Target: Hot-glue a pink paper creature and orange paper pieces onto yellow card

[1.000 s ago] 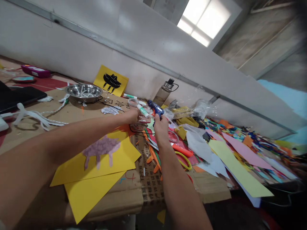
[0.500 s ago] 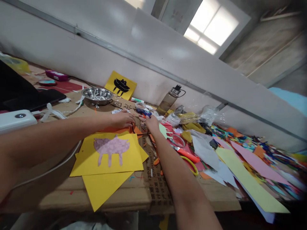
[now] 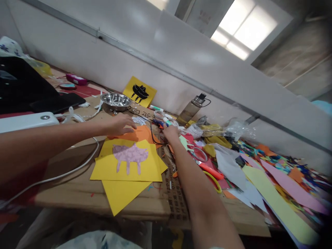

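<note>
My left hand (image 3: 121, 124) hovers over or rests on the orange paper (image 3: 142, 133), fingers stretched and holding nothing. At the back of the work area, my right hand (image 3: 171, 133) has curled fingers, mostly hidden from me. Right at its fingertips is a green-and-white marker-like stick (image 3: 167, 121); I cannot tell whether it is gripped. A blue glue gun (image 3: 157, 122) lies just left of those fingers, its black cable (image 3: 152, 135) looping across the orange paper. Nearer me, a lilac three-legged cutout (image 3: 131, 156) lies on yellow card (image 3: 103, 169), with another yellow sheet beneath.
A metal bowl (image 3: 116, 100) stands behind my left hand. Yellow card with a black cutout (image 3: 140, 93) leans on the wall, near a bottle (image 3: 190, 110). Right of my forearm lie a red cutter (image 3: 211, 170), yellow-handled scissors (image 3: 216, 185) and paper scraps. A white cable (image 3: 77, 167) crosses at left.
My left hand has drawn back to the left, exposing more orange paper and cable. The glue gun sits slightly left of my right hand, and the green-and-white stick shows at the fingertips. The view has shifted.
</note>
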`<state>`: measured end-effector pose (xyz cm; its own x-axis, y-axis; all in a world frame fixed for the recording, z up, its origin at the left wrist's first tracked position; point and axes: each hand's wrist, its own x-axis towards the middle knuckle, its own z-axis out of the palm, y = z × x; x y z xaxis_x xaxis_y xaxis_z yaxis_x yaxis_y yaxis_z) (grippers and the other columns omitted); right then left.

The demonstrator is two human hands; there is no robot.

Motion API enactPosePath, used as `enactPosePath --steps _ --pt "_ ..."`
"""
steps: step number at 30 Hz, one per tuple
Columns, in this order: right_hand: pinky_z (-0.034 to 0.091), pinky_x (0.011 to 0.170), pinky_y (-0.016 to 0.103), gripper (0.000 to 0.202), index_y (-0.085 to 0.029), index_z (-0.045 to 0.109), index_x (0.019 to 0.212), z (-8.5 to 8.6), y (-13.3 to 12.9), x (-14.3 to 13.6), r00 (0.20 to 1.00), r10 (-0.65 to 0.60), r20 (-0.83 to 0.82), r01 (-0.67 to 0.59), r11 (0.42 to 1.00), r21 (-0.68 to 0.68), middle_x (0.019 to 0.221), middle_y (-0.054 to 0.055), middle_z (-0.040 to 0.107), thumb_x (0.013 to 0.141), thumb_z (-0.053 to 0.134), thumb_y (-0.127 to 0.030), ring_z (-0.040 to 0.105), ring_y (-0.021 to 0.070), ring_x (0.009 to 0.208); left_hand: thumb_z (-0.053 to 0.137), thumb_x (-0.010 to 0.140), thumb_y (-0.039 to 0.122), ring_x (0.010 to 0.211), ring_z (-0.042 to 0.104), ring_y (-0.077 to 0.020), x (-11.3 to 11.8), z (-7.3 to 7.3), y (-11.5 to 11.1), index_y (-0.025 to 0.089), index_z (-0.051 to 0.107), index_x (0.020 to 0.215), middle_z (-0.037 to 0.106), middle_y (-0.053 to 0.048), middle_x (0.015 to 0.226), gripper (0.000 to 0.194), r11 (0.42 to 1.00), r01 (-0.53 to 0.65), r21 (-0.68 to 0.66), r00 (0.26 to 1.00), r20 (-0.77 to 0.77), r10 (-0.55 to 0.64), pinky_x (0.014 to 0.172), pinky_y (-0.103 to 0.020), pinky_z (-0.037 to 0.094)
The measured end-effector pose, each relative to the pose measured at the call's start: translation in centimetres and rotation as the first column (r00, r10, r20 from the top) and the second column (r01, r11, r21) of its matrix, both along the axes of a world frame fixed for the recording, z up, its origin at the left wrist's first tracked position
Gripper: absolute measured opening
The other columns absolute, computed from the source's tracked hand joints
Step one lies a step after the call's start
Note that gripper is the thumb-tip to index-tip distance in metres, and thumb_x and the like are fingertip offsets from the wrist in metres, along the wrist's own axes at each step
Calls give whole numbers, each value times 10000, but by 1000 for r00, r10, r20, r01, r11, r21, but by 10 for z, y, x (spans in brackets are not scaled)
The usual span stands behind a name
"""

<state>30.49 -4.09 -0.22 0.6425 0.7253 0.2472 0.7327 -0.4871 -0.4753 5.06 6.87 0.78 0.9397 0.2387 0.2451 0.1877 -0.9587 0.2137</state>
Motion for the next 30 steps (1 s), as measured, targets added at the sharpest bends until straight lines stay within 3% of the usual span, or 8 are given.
enactPosePath --steps 3,6,7,9,12,18,27,30 --pt "390 979 526 312 -105 631 1112 11 -14 -20 1000 -5 20 3 997 83 1235 233 576 950 454 -304 497 332 1204 528 901 357 950 645 -184 -19 8 0 174 740 1062 743 -90 1089 323 972 -183 -146 978 72 195 824 -283 451" --pt "434 936 374 243 -175 642 1084 16 -30 -56 978 207 29 -209 968 136 1138 115 648 911 516 -291 570 227 1074 557 867 362 755 629 -137 -34 9 1 158 744 988 762 -57 907 302 905 -302 -301 936 84 341 681 -235 439" --pt "462 875 334 211 -198 650 1051 16 -35 -70 949 314 23 -314 937 152 1067 75 669 907 527 -291 601 194 968 567 855 358 735 623 -129 -38 7 2 153 741 971 759 -46 873 293 896 -307 -321 934 81 349 665 -225 435" --pt "479 792 321 156 -193 657 987 12 -42 -96 781 624 28 -615 759 215 966 63 674 879 568 -260 609 179 848 591 828 339 728 622 -122 -46 1 5 152 736 937 751 -27 838 260 908 -284 -307 947 56 316 657 -211 429" --pt "484 766 314 93 -219 655 929 4 -46 -120 667 745 22 -733 650 202 926 47 666 866 588 -220 607 167 825 629 796 301 714 618 -118 -55 -6 13 170 735 868 735 -14 799 183 954 -197 -226 980 -27 196 649 -204 416" --pt "487 783 317 90 -207 659 892 -12 -43 -116 720 693 -32 -676 711 194 925 49 676 847 584 -186 612 166 838 710 747 213 738 600 -122 -63 -2 20 212 758 880 714 -16 830 141 996 8 -91 978 -205 -27 669 -208 401" --pt "481 793 319 66 -209 667 841 -20 -44 -118 741 667 -75 -656 743 131 895 51 681 834 605 -190 607 175 839 531 902 241 732 585 -159 -60 -11 21 198 763 848 701 -86 846 242 978 200 62 952 -246 -179 691 -267 412" --pt "484 807 326 70 -206 665 843 -19 -45 -117 751 654 -90 -636 753 171 902 56 683 825 598 -195 611 178 850 488 923 279 728 585 -163 -60 -11 19 188 756 811 697 -90 795 304 982 177 60 970 -178 -164 683 -276 407"
